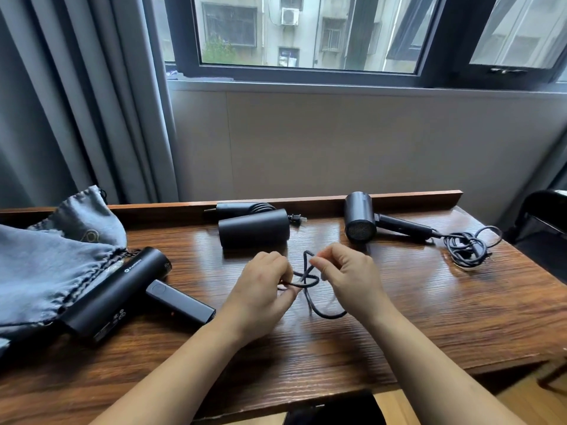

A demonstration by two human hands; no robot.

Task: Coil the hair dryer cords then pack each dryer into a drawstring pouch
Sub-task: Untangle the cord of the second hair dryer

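Three black hair dryers lie on the wooden table (399, 317). The left dryer (116, 294) lies by the grey drawstring pouches (46, 265), its handle folded out to the right. Its black cord (310, 289) runs to mid-table, where my left hand (260, 289) grips a bunch of loops. My right hand (346, 274) pinches a raised loop of the same cord. The middle dryer (254, 231) lies at the back with its cord coiled behind it. The right dryer (360, 219) has a loose tangle of cord (469, 246) beside its handle.
A raised wooden lip (414, 196) runs along the table's back edge under the window wall. Grey curtains (76, 102) hang at the left. A dark chair (543, 222) stands off the table's right end. A dark object (334, 407) sits below the near edge.
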